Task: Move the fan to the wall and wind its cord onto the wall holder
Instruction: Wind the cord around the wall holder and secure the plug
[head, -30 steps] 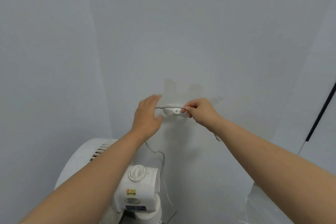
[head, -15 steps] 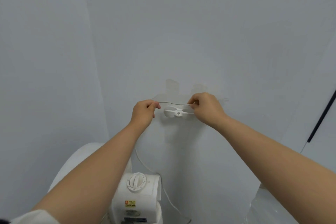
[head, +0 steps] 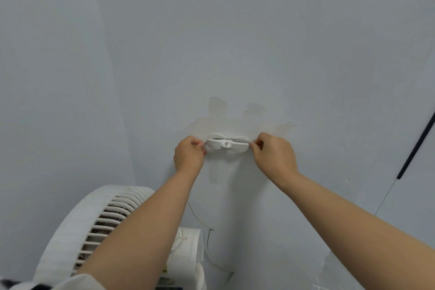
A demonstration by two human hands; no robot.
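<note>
A small white wall holder (head: 227, 145) is stuck to the pale wall straight ahead. My left hand (head: 189, 155) pinches the thin white cord at the holder's left end. At its right end my right hand (head: 274, 156) pinches the same cord. The cord (head: 239, 140) runs taut between them along the holder's top edge. More cord (head: 200, 218) hangs down the wall below my left forearm. The white fan (head: 94, 223) stands low at the left against the wall, its grille and motor housing partly hidden by my left arm.
A room corner (head: 113, 92) lies left of the holder. A dark strip (head: 416, 146) slants down the wall at the far right. Clear plastic film (head: 329, 273) shows at the bottom right. Patches of clear tape (head: 219, 110) surround the holder.
Both hands have dropped from above the holder to its two ends, bringing the stretched cord down onto its top edge. The view has tilted, showing more of the fan grille.
</note>
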